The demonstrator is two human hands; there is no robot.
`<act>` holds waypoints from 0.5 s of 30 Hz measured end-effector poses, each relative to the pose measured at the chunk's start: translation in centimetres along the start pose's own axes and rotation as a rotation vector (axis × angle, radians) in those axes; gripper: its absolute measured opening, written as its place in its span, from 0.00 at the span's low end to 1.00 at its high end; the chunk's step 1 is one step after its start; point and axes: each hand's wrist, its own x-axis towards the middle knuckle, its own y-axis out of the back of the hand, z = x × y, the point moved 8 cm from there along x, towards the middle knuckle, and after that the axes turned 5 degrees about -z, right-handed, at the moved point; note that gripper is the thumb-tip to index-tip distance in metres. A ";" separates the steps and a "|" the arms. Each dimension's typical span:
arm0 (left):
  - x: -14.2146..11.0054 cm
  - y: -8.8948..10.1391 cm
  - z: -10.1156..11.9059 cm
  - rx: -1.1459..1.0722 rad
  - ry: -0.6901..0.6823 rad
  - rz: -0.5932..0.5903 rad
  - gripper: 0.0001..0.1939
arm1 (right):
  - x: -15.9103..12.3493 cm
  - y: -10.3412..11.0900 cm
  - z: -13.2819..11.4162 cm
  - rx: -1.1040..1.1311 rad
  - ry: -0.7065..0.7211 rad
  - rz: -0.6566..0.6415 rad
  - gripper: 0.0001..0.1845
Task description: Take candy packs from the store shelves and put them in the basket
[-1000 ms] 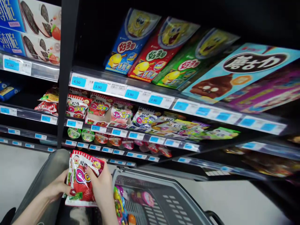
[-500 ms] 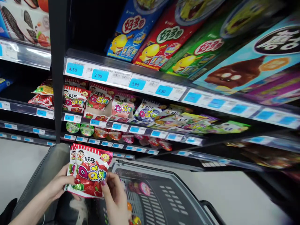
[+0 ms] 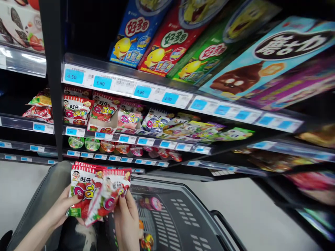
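A red and white bag of gummy candy [image 3: 81,186], with strawberries and a cartoon face printed on it, is pinched in my left hand [image 3: 58,208], thumb on its front. My right hand [image 3: 127,214] grips a second, matching gummy candy bag [image 3: 111,197], turned at an angle and slightly blurred, overlapping the first. Red edges behind the left bag hint at another one, mostly covered. Both bags are above my lap, just left of a grey shopping basket [image 3: 163,182].
A pink round-ended package [image 3: 156,204] and small colourful items [image 3: 147,241] lie in the basket. Ahead, a shelf holds more gummy bags [image 3: 104,106], with jelly cups [image 3: 92,144] below. Snack boxes [image 3: 161,52] stand above a price-tag rail [image 3: 131,84]. A dark post [image 3: 53,87] divides the shelves.
My right hand has drawn the front gummy bag away to the right and tilted it, uncovering the bag in my left hand. The view has shifted slightly to the right.
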 end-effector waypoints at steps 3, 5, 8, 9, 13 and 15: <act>-0.4 0.7 0.1 -0.001 0.013 0.073 0.36 | 0.2 -1.5 1.1 0.495 -0.185 -0.123 0.15; -0.7 1.3 0.3 0.002 0.009 0.133 0.34 | -0.1 -2.6 1.2 0.750 -0.258 -0.231 0.15; -0.8 2.0 0.6 0.025 0.003 0.190 0.32 | -0.7 -3.2 1.7 0.974 -0.290 -0.327 0.14; -0.8 2.1 0.7 0.036 0.000 0.197 0.32 | -0.9 -3.4 1.8 1.013 -0.290 -0.363 0.14; -0.9 2.8 0.9 0.059 0.013 0.244 0.37 | -1.8 -4.9 1.5 1.089 -0.339 -0.524 0.15; -0.8 3.2 0.8 0.056 0.023 0.261 0.39 | -2.0 -5.8 0.9 1.130 -0.379 -0.545 0.14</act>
